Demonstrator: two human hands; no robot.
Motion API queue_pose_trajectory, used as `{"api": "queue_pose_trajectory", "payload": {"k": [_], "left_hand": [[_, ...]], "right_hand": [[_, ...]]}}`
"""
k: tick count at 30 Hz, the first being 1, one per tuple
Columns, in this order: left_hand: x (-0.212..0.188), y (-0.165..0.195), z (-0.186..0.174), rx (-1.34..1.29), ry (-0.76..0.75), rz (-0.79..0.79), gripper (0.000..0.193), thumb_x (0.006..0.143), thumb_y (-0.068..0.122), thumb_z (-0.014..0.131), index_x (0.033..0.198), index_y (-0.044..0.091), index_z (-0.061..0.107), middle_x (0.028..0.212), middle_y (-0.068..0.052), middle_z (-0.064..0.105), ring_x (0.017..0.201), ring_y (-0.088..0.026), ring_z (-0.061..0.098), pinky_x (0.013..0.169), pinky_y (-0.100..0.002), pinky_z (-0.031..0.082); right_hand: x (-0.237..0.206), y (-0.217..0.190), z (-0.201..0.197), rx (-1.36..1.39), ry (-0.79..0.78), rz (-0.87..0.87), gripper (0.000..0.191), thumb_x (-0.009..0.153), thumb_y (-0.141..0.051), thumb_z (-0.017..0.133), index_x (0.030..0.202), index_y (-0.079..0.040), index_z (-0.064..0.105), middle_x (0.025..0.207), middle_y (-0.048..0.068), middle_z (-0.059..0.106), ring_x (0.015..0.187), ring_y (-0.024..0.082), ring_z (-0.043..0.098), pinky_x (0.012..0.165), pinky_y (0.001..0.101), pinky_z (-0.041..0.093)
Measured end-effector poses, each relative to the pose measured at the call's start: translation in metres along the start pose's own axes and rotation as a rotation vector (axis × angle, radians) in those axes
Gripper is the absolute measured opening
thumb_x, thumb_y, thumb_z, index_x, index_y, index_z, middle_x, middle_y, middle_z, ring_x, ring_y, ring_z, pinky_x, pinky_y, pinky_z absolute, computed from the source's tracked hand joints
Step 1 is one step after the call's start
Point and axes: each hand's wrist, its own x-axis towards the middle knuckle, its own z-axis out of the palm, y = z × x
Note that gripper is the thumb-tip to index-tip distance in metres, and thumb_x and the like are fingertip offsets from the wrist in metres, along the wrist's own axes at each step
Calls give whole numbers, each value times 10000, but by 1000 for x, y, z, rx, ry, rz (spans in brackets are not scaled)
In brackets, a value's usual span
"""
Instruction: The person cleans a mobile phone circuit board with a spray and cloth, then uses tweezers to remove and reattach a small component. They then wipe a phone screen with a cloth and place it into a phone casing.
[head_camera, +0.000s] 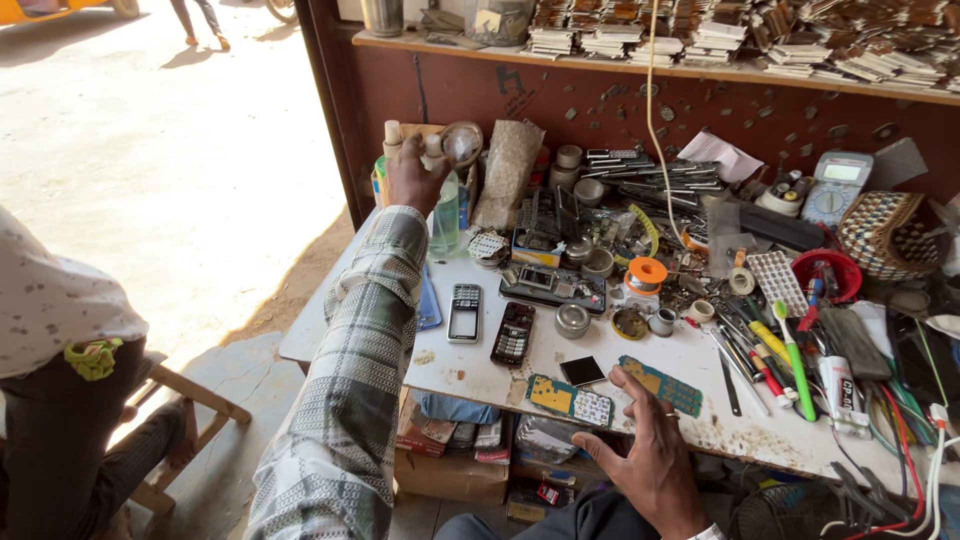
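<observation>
Left hand (412, 178) stretched far out to the back corner of the white worktable (470, 375), plaid sleeve (350, 380) running the whole reach. Fingers closed around a small white bottle (433, 150), back of the hand toward the camera, so the grip itself mostly hidden. Just left of those fingers, another small bottle with a pale cap (392, 135); just right of them, a round magnifier (462, 143); directly below, a clear plastic bottle with green liquid (446, 215).

Right hand (648, 452) low at the near edge of the table, fingers spread and loosely curled, holding nothing. Fingertips just touching or hovering at the table edge — cannot tell which. A ring on one finger. Just ahead of the fingertips, a small dark square screen part (581, 371); to the left of them, a blue and yellow circuit board with a keypad sheet (570, 400); just beyond the index finger, a second teal circuit board (660, 385).

Farther out between the two hands, a silver keypad phone (465, 312) and a dark keypad phone (513, 333) lying side by side, near but apart. Right of the open fingers, a green toothbrush (795, 365) among screwdrivers and pens. An orange spool (646, 275) well beyond. Another person seated at far left, in a pale shirt (50, 300).
</observation>
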Motion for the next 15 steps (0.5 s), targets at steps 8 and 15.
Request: {"api": "queue_pose_trajectory", "payload": {"k": [8, 15], "left_hand": [[-2, 13, 10, -32, -61, -131, 348, 795, 284, 835, 1059, 70, 764, 1060, -152, 769, 993, -314, 734, 909, -438, 554], [-10, 17, -9, -133, -95, 82, 461, 828, 294, 844, 1193, 54, 697, 1136, -133, 771, 1052, -256, 746, 933, -403, 568]], "right_hand": [[0, 9, -1, 0, 15, -5, 1091, 682, -593, 795, 1573, -178, 322, 1418, 81, 559, 1003, 276, 676, 828, 439, 581], [-7, 11, -9, 77, 31, -21, 1047, 728, -670, 706, 1541, -129, 328, 1403, 89, 575, 983, 253, 660, 793, 417, 574]]}}
